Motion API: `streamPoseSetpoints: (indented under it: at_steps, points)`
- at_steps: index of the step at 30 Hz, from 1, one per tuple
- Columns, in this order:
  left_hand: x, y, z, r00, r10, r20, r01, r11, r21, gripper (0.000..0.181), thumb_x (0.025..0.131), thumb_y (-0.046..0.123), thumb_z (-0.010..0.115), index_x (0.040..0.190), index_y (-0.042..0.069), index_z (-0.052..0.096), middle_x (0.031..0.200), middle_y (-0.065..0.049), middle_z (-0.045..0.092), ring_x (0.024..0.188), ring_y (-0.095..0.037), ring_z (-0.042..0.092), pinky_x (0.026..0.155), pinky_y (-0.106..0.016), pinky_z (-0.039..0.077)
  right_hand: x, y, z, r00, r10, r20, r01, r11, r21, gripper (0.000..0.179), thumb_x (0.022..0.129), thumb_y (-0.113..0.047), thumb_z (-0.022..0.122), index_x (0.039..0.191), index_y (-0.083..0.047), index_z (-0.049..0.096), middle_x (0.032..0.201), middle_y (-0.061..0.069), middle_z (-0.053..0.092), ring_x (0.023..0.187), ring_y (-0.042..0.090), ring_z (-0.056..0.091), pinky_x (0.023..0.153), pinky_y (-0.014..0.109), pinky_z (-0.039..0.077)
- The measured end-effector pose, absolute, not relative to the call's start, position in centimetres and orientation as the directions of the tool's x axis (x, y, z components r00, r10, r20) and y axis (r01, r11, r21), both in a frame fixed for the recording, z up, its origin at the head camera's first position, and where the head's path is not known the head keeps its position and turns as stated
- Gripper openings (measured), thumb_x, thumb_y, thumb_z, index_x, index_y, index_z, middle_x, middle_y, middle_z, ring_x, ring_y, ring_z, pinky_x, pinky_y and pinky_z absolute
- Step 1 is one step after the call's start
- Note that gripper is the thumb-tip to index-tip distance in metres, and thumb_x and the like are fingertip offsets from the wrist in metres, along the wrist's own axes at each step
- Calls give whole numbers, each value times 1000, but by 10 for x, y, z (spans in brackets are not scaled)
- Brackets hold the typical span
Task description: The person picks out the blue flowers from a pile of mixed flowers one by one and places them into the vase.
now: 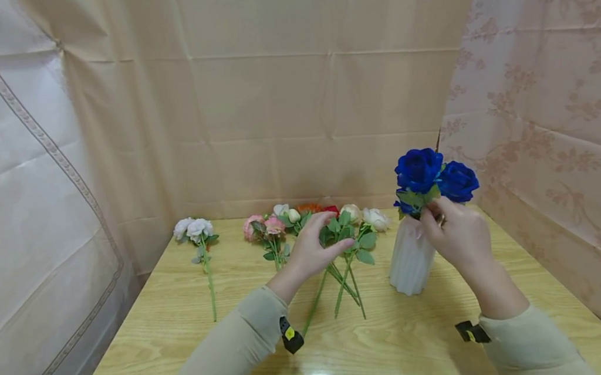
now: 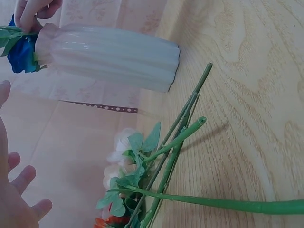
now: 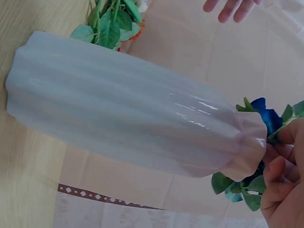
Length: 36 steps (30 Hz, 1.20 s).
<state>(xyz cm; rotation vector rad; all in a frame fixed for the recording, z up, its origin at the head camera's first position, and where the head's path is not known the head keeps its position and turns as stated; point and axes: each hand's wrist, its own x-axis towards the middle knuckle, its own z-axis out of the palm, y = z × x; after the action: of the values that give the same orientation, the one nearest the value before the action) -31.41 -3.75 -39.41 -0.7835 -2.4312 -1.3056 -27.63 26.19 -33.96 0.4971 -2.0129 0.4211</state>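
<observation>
In the head view, blue roses (image 1: 418, 170) stand at the mouth of a white fluted vase (image 1: 408, 264) on the right of the table. My right hand (image 1: 462, 235) pinches a blue rose's stem just above the vase's ruffled rim, as the right wrist view shows with the fingers (image 3: 280, 173) at the stem. Part of that stem is hidden by the fingers and the vase. Over the middle bunch of flowers, my left hand (image 1: 313, 246) is raised with thumb and fingers spread, holding nothing; its fingers (image 2: 23, 179) are apart in the left wrist view.
Below the left hand lie crossed green stems (image 1: 344, 284) with cream and white blooms (image 1: 376, 219). Pink flowers (image 1: 274, 225) are beside them, near the back edge. A white-flowered stem (image 1: 210, 283) lies at the left. Cloth curtains (image 1: 272, 95) surround the wooden table (image 1: 154, 352).
</observation>
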Motion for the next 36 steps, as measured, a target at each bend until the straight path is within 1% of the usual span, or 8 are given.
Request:
streamPoseSetpoints:
  at_steps: [3,6,11,14,18,27,32,36]
  points:
    - [-313,-38,-395,-821,332,464,570,445,690,73,92,57,71,150,21,47,150,4,46,133,-19,48,104,-48,45,-277,264,-342,-443,-151,884,-521,846,-117,13,92,-9,61,84,-1,68,66,12,65,48,23,56,42,39,42]
    - [-313,-39,-395,-823,330,463,568,436,698,74,91,57,71,151,21,46,151,5,45,133,-21,48,103,-50,45,-277,266,-342,-452,-125,883,-533,832,-155,11,91,-7,64,87,0,70,66,11,66,47,20,55,42,30,42]
    - [-314,-39,-395,-821,328,468,571,431,699,73,91,58,71,150,22,47,151,5,45,134,-25,48,103,-50,45,-278,266,-336,-433,-98,896,-565,804,-185,10,90,-4,65,96,3,71,78,12,73,47,19,57,43,20,41]
    - [-314,-39,-395,-821,329,467,570,430,700,74,91,58,71,150,22,47,151,4,45,134,-28,48,103,-51,45,-278,265,-334,-429,-97,898,-568,802,-185,11,92,-4,66,100,2,71,83,13,74,46,18,56,42,20,41]
    - [-313,-40,-396,-822,329,465,569,435,698,73,91,57,71,150,22,47,151,4,45,133,-26,48,103,-51,45,-277,264,-333,-433,-74,898,-565,799,-207,11,93,-6,67,98,1,73,85,12,74,48,14,54,43,18,40]
    - [-314,-40,-395,-812,335,479,582,404,705,72,92,54,72,149,19,48,150,2,46,134,-32,48,103,-57,44,-279,265,-328,-384,-77,920,-586,791,-178,9,90,-4,72,97,1,71,79,11,70,47,12,49,44,14,37]
    - [-314,-40,-395,-812,334,478,582,414,700,72,92,55,72,149,19,48,149,2,47,133,-27,49,104,-54,44,-279,265,-325,-397,-89,914,-573,802,-170,8,92,-6,71,94,2,72,78,12,70,47,16,51,45,15,38]
    - [-314,-40,-394,-808,339,482,589,422,689,71,92,54,72,148,19,49,149,0,48,132,-26,50,104,-50,45,-279,266,-325,-418,-95,903,-547,820,-167,11,91,-7,69,89,2,73,77,12,71,48,17,53,45,20,40]
